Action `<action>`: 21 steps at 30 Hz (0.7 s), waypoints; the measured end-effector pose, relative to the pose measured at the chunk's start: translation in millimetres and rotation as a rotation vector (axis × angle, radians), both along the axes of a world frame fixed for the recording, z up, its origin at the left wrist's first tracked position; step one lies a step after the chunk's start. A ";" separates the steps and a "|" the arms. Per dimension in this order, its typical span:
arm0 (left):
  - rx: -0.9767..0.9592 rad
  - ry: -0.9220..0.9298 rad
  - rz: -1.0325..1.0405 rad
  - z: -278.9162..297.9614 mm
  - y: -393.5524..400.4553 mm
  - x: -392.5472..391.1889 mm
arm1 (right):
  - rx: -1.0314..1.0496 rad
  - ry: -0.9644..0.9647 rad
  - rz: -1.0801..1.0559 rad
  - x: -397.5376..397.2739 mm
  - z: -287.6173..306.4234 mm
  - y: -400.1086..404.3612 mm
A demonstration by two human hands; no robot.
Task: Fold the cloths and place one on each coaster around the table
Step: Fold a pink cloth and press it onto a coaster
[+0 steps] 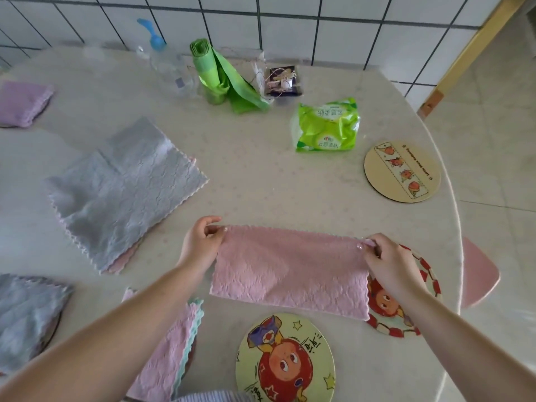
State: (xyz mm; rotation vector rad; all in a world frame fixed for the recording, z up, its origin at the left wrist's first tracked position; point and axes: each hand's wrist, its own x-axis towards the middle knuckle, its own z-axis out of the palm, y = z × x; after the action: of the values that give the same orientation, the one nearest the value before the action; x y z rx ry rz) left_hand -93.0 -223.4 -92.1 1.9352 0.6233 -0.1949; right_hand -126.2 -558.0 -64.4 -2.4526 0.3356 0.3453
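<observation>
Both grips — left hand [200,245], right hand [388,265] — pinching one pink cloth [290,271], three bare coasters [402,172]

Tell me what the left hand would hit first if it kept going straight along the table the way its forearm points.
Probably nothing near: past the left hand and the pink cloth corner it pinches lies bare table, then likely the green tissue pack. Depth is uncertain.
</observation>
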 end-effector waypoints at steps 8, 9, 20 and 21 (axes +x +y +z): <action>0.210 -0.049 -0.108 13.2 -4.4 -1.4 | 0.045 -0.055 -0.065 8.3 -1.9 5.4; 0.325 -0.150 -0.190 18.4 -6.5 -7.2 | 0.058 -0.080 -0.103 6.4 0.9 6.9; 0.909 -0.414 -1.067 -7.6 -71.2 -82.7 | -0.270 -0.143 0.429 -60.7 -23.6 102.0; 0.925 -0.411 -1.090 -12.0 -69.7 -83.6 | -0.297 -0.111 0.439 -65.0 -29.9 102.4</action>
State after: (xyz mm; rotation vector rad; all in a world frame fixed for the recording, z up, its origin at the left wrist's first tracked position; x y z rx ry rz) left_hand -176.5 -293.1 -104.1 2.9160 -0.8296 -0.1774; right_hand -191.2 -455.6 -94.3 -2.8164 -0.2221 0.3603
